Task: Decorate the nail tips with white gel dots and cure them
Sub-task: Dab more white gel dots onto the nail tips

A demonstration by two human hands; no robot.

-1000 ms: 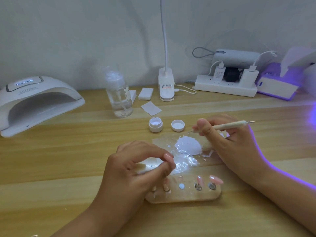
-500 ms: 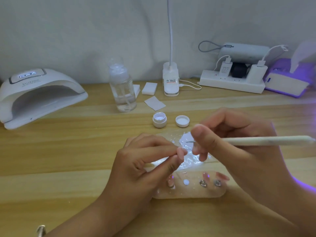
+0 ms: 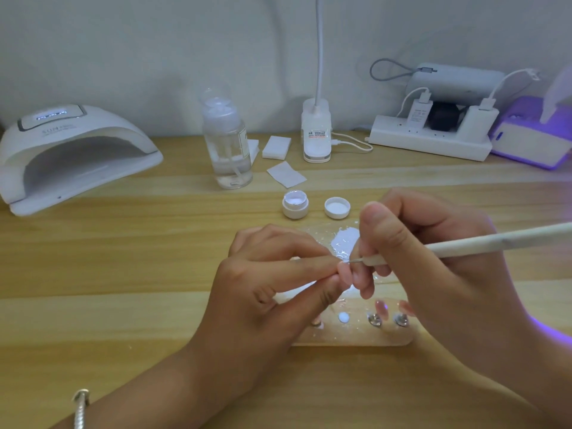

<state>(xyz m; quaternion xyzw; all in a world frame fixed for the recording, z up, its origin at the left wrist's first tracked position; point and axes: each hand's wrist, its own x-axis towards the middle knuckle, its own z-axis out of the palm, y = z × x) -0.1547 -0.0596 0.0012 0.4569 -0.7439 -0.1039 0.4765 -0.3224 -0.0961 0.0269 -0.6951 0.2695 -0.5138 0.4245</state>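
- Pinched between the thumb and forefinger of the left hand (image 3: 269, 286) is what looks like a single pink nail tip (image 3: 344, 270). It is mostly hidden by the fingertips and held up above the table (image 3: 123, 274).
- The right hand (image 3: 433, 274) grips the dotting tool (image 3: 495, 243) like a pen, with its fingers curled round the shaft near the metal end. The fine point sits at the held tip, but I cannot tell whether it is touching or just short.
- Just behind the hands lies a clear palette (image 3: 318, 235) with a smear of white gel (image 3: 348, 243). The open gel jar (image 3: 295, 204) and its lid (image 3: 337, 208) stand side by side farther back.
- The holder (image 3: 356, 337) lies nearest the person, below both hands. Two more pink tips (image 3: 381, 306) stand on its right-hand pegs, the middle peg is bare, and the left hand covers the left end.
- The step in hand appears to be dotting. Curing is not yet begun, as the curing lamp (image 3: 71, 153) sits well apart at the far left with nothing visible inside it.
- The next move likely calls for a light, steady touch on the tip and a straight lift, so the gel leaves a round dot rather than a drag. The point would then be reloaded from the smear.
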